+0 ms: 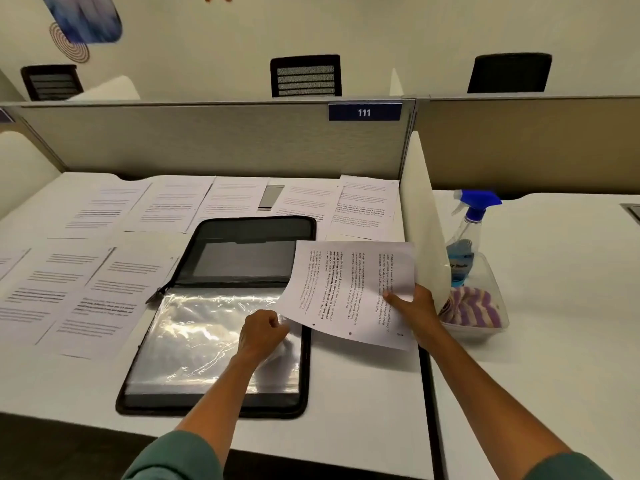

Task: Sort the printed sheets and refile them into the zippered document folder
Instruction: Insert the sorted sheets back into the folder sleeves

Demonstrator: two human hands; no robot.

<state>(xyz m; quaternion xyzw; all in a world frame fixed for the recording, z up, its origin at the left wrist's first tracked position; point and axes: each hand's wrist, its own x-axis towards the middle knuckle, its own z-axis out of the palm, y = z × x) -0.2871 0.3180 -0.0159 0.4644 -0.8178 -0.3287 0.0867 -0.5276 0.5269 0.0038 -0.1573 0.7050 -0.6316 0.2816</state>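
Right hand (pixel 414 311) pinches a sheet (pixel 349 289) by its near edge, thumb on top; left hand (pixel 263 332) pinches the folder's (pixel 214 306) clear sleeve (pixel 194 341).

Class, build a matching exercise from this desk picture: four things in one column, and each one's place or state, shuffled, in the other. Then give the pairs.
Things
1. document folder
2. printed sheet
3. spray bottle
4. label 111

Places or states
A. on the partition
B. held in the right hand
C. lying open on the desk
D. standing in a clear tub beyond the divider

Pairs: 1-C, 2-B, 3-D, 4-A
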